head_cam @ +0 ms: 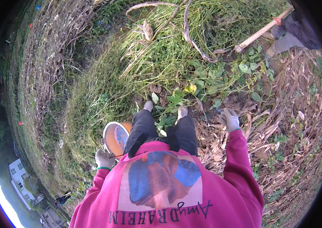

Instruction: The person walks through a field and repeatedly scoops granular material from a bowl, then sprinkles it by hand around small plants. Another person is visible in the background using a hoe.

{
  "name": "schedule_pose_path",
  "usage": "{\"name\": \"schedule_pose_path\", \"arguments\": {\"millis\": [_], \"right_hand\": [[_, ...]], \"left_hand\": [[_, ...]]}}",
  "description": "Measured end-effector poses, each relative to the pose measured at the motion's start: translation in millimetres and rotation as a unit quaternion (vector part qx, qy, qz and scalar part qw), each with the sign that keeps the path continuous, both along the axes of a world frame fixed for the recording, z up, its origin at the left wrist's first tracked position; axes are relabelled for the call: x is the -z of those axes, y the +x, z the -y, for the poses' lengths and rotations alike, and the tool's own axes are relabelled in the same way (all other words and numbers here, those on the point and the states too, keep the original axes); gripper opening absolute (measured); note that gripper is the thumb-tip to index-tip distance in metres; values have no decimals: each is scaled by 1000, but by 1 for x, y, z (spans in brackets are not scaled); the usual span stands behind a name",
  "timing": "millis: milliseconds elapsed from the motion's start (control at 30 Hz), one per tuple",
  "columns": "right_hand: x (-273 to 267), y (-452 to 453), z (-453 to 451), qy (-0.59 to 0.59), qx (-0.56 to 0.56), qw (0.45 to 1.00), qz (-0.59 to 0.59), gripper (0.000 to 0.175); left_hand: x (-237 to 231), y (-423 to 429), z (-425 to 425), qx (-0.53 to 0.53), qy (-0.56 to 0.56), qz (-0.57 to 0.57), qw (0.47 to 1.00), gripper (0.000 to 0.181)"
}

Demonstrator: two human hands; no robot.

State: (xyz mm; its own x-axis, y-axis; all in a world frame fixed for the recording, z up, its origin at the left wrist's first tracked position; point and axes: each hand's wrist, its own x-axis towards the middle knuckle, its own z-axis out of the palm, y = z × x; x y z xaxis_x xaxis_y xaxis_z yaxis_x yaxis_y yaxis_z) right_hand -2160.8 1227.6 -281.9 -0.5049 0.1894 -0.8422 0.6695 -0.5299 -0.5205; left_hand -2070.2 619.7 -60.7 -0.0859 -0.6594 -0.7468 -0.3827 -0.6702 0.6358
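Note:
In a white knitted glove, my left hand [105, 159] is closed on the thin handle of an orange bucket [112, 138], which hangs tilted beside my leg. Blue and pinkish granules [121, 136] lie inside it. My right hand [229, 120], gloved the same way, is held out over the soil with its fingers bent together; whether something small is between them cannot be made out. A few blue specks show by its fingertips. Leafy green plants [165, 121] grow between my shoes.
At the upper right a co-worker in dark clothes holds a long wooden handle [256, 37] reaching the ground. Dry corn stalks [266, 119] cover the right side, and tangled grass [92, 111] the left. Another person [62, 199] is far off at lower left, near a white house [21, 181].

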Motion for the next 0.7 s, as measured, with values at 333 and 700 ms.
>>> {"name": "schedule_pose_path", "arguments": {"millis": [333,700], "right_hand": [[5,61,-5,-1,57,998,38,31],[-14,31,-16,-11,80,996,-27,30]], "left_hand": [[16,-15,6,50,1,-22,999,28],[18,-62,-20,48,83,-71,993,39]]}}
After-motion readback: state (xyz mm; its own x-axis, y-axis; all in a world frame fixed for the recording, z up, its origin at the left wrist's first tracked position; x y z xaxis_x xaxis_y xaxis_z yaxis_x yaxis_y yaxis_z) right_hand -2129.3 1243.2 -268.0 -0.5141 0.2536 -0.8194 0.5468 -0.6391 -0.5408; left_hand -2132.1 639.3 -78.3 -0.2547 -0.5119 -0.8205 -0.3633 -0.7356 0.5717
